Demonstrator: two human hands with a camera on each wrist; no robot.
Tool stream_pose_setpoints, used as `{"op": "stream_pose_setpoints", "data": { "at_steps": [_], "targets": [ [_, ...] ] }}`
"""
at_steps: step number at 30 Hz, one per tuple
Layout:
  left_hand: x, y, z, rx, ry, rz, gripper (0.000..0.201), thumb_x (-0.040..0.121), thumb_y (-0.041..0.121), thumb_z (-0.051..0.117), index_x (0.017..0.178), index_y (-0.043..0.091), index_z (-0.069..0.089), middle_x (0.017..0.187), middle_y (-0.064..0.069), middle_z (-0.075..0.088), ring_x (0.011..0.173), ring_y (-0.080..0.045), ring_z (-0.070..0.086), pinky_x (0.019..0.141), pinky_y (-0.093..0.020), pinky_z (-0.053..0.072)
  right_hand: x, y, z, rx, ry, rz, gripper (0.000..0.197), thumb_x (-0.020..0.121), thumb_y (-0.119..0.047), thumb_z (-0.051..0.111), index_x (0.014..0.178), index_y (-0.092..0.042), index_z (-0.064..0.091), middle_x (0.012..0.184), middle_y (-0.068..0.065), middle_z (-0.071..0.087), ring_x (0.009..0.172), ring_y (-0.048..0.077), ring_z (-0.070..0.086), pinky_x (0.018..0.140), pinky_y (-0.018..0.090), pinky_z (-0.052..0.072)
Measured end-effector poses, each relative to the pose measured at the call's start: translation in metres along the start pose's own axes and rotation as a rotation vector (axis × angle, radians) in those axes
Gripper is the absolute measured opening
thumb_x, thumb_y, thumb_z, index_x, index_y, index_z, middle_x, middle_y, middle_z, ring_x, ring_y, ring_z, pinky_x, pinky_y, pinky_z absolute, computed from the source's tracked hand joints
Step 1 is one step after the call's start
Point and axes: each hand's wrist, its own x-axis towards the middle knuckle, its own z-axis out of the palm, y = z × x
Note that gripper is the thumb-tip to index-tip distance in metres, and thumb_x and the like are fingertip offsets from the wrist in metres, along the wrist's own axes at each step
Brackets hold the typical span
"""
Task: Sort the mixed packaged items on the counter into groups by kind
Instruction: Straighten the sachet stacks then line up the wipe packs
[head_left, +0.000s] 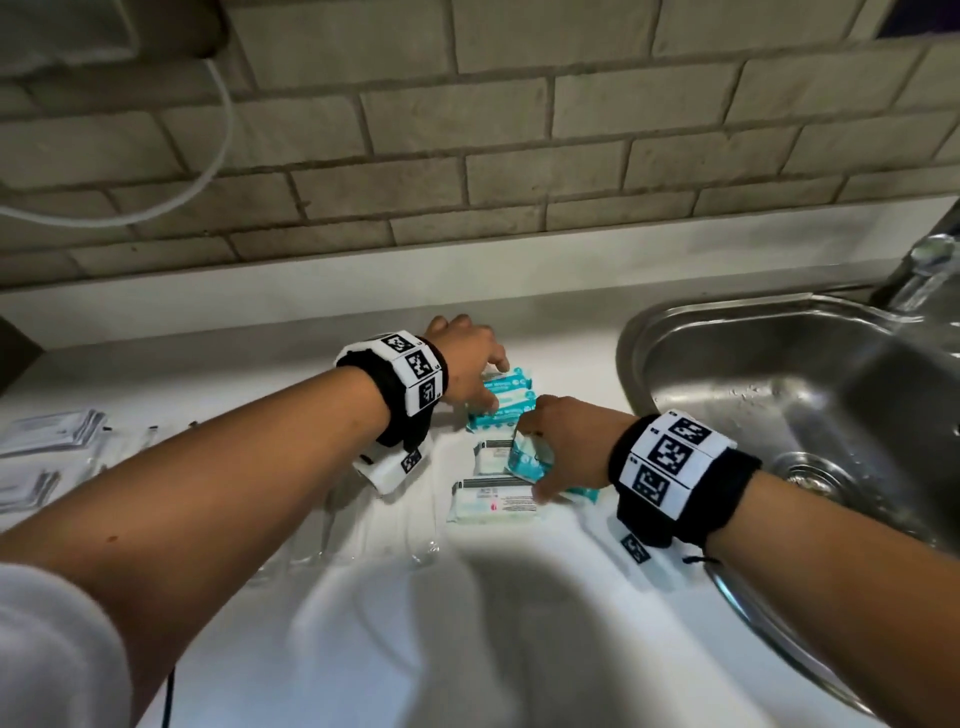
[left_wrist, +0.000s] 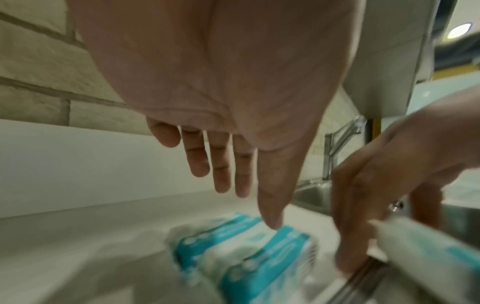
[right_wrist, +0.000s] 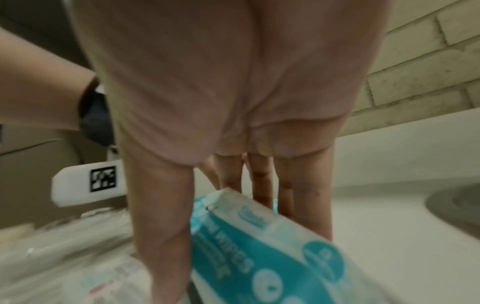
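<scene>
The right hand (head_left: 558, 441) pinches a teal wipes pack (right_wrist: 259, 242) between thumb and fingers, tilted up on the white table (head_left: 467, 649) just beside the sink (head_left: 779, 364). The left hand (head_left: 467, 364) is spread, fingers straight, its tips on the row of teal packs (head_left: 501, 400) near the wall. A white-side pack (head_left: 493, 501) lies just in front. These packs look soft, squashy and light — and the shiny wrap may slip. Best to hold one by its long sides.
</scene>
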Motion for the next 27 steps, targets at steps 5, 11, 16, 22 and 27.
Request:
{"op": "stream_pose_setpoints", "data": {
  "at_steps": [5,11,16,22,27],
  "targets": [
    [-0.040,0.016,0.002,-0.384,0.031,0.082,0.020,0.079,0.033,0.075,0.086,0.022,0.059,0.084,0.008,0.060,0.074,-0.012,0.053,0.061,-0.019,0.039,-0.010,0.008,-0.013,0.209,0.132,0.054,0.040,0.078,-0.035,0.073,0.107,-0.018,0.053,0.098,0.002,0.054,0.084,0.021,0.054,0.070,0.027,0.040],
    [-0.076,0.040,0.024,-0.341,-0.126,-0.028,0.052,0.058,0.047,0.085,0.094,0.026,0.055,0.088,0.007,0.060,0.079,-0.016,0.058,0.072,-0.033,0.051,-0.023,0.001,-0.024,0.420,0.299,0.089,0.061,0.074,-0.031,0.076,0.124,-0.018,0.045,0.106,0.007,0.064,0.090,0.024,0.062,0.083,0.040,0.054],
    [-0.085,0.051,0.039,-0.217,-0.052,-0.028,0.048,0.065,0.036,0.083,0.101,0.020,0.056,0.090,0.004,0.061,0.082,-0.021,0.059,0.072,-0.028,0.048,-0.042,-0.009,-0.016,0.388,0.263,0.038,0.055,0.067,-0.029,0.080,0.110,-0.017,0.049,0.103,0.004,0.063,0.079,0.020,0.059,0.073,0.034,0.051],
    [-0.090,0.049,0.042,-0.217,-0.016,0.019,0.024,0.077,0.029,0.071,0.097,0.021,0.061,0.095,0.003,0.064,0.081,-0.015,0.056,0.068,-0.024,0.040,-0.057,-0.016,0.013,0.220,-0.024,-0.030,0.048,0.064,-0.028,0.083,0.102,-0.019,0.055,0.101,0.000,0.064,0.088,0.020,0.061,0.069,0.030,0.048],
    [-0.087,0.042,0.036,-0.313,-0.058,-0.019,0.024,0.093,0.029,0.053,0.108,0.015,0.066,0.108,0.000,0.067,0.091,-0.016,0.058,0.078,-0.026,0.044,-0.054,-0.025,0.045,0.172,-0.068,-0.079,0.053,0.060,-0.032,0.087,0.102,-0.021,0.056,0.097,-0.004,0.062,0.085,0.017,0.057,0.072,0.029,0.047]
  ]
}}
